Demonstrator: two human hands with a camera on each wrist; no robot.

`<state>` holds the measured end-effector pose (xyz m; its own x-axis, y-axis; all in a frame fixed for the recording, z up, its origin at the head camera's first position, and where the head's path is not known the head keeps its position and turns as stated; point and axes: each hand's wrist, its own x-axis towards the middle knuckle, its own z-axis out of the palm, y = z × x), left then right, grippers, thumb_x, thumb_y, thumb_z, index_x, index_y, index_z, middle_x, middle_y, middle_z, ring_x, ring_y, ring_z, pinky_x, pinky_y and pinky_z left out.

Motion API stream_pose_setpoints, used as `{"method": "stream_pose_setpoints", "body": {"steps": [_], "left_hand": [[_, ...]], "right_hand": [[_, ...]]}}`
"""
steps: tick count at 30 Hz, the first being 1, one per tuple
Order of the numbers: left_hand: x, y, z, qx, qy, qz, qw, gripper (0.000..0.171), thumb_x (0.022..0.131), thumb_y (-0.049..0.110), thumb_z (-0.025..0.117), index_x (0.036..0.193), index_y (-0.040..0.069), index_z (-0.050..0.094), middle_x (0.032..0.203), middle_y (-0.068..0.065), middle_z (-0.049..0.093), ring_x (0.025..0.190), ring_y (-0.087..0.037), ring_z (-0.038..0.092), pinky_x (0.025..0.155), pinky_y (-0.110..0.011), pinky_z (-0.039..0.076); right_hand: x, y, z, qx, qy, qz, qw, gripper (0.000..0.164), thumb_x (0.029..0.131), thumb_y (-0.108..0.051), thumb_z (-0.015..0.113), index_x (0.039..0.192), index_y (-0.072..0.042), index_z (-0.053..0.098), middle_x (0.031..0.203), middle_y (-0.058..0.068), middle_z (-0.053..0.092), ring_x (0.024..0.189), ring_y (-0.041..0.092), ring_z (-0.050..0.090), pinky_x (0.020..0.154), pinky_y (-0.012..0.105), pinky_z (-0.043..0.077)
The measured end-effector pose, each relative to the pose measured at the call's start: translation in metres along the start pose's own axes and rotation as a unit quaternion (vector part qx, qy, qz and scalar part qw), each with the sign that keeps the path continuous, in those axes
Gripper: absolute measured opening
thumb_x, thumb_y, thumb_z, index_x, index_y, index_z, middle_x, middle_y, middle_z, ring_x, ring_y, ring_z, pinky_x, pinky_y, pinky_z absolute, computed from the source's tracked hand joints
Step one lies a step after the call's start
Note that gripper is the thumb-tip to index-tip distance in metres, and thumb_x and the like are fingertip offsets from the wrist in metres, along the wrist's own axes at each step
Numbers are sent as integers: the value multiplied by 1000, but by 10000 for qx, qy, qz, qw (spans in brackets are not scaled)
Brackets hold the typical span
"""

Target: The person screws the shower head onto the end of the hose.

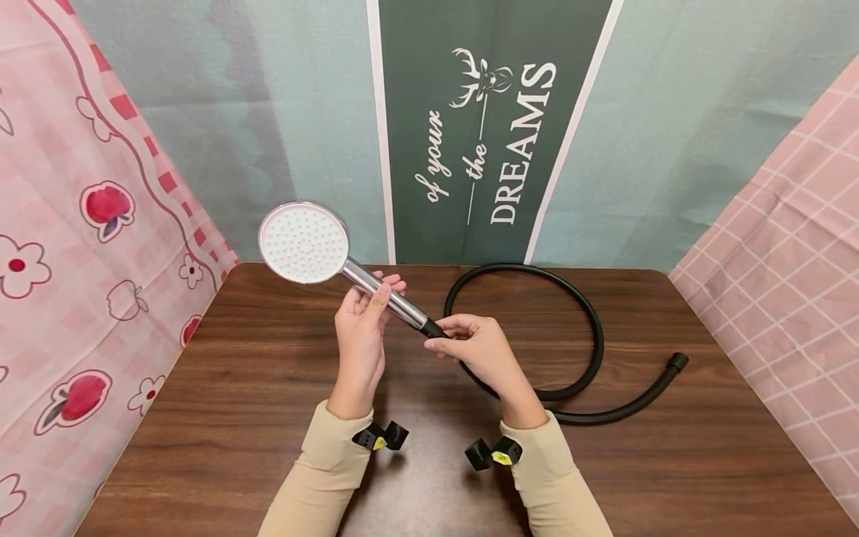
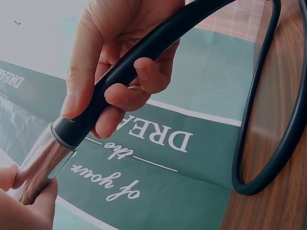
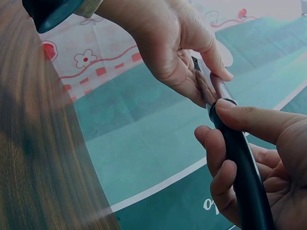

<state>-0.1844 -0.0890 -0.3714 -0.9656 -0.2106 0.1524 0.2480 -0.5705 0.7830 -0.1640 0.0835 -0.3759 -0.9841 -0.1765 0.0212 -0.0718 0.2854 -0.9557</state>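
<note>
A chrome shower head (image 1: pixel 305 242) with a round white nozzle face is held up over the table, its handle slanting down to the right. My left hand (image 1: pixel 362 328) grips the handle, thumb along the near side. At the handle's lower end sits the black end of a hose (image 2: pixel 79 124), against the chrome in both wrist views. My right hand (image 1: pixel 473 343) pinches that hose end between thumb and curled fingers; in the right wrist view the thumb (image 3: pixel 240 115) lies right at the joint. From there the black hose (image 1: pixel 597 335) loops over the tabletop.
The hose's other end, a black connector (image 1: pixel 678 362), lies at the right on the brown wooden table (image 1: pixel 221 418). Fabric hangs behind the table, with a dark green panel (image 1: pixel 436 231) in the middle. Pink patterned cloths (image 1: pixel 60 298) stand along both sides.
</note>
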Motion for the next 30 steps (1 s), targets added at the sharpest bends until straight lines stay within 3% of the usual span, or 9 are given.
{"method": "stream_pose_setpoints", "body": {"steps": [10,16,30], "left_hand": [[-1,1,0,-24,4,17,10000,16,97,-1,59,113,1,56,99,-11,74,89,-13,74,90,-28,60],[-2,2,1,-40,-25,41,10000,16,97,0,58,112,2,57,96,-5,75,89,-12,74,88,-27,60],[-1,2,1,13,4,28,10000,16,97,0,58,113,0,56,96,-4,74,89,-12,73,88,-27,60]], "right_hand": [[0,2,2,339,40,88,9994,30,80,-14,83,102,0,67,79,2,76,68,11,70,62,24,57],[0,0,2,344,101,23,9994,29,79,-13,83,100,1,69,76,0,75,66,9,70,60,23,56],[1,0,2,263,196,-77,9994,27,79,-13,84,98,0,71,75,5,75,66,9,70,58,22,53]]}}
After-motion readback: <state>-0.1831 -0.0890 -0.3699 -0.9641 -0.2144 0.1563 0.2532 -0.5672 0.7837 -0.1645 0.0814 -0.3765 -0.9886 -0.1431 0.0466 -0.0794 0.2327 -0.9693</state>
